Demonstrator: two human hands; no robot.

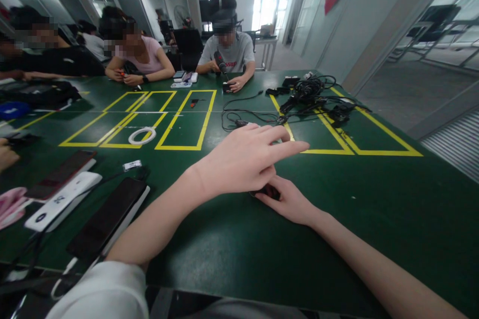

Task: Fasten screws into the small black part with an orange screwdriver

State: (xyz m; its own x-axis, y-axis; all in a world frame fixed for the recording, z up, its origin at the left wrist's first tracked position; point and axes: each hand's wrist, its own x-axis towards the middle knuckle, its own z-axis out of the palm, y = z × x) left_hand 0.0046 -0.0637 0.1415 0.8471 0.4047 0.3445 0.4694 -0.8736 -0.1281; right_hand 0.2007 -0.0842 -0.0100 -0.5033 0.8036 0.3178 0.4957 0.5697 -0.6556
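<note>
My left hand [247, 159] hovers over the green table [374, 199], fingers stretched out to the right, index finger pointing; nothing shows in it. Just beneath it my right hand [290, 202] rests on the table, fingers curled round a small dark object [267, 192] that is mostly hidden by the left hand. Black cables [243, 114] lie just beyond my left hand.
Phones and a white power bank [62, 202] lie at the left near edge. A white ring of tape [142, 135] sits in the yellow-taped boxes. A tangle of black chargers [312, 94] lies far right. Three people sit at the far side handling small items.
</note>
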